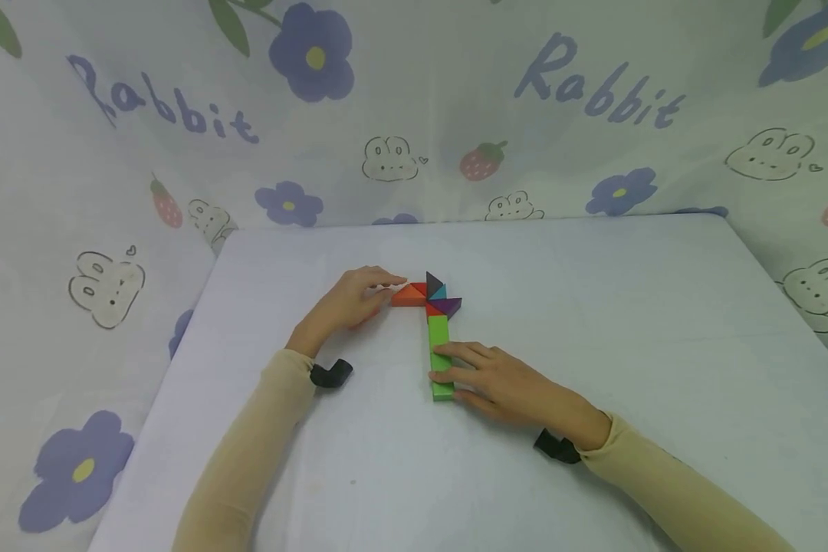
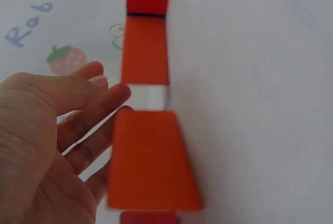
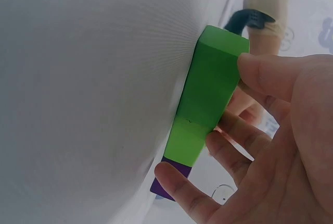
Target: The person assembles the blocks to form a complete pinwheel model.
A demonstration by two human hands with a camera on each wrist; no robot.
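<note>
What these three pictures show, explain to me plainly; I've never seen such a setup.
There is no machine here, just a person's two bare hands. The wide picture comes from a camera worn on the head, looking forward and down; the other two come from cameras on the left and right wrists. On the white surface lies a pinwheel-like cluster of small coloured blocks, with a green stem joining it. The right hand holds that stem between thumb and fingers. The left hand is beside an orange block; whether it touches is hard to tell.
</note>
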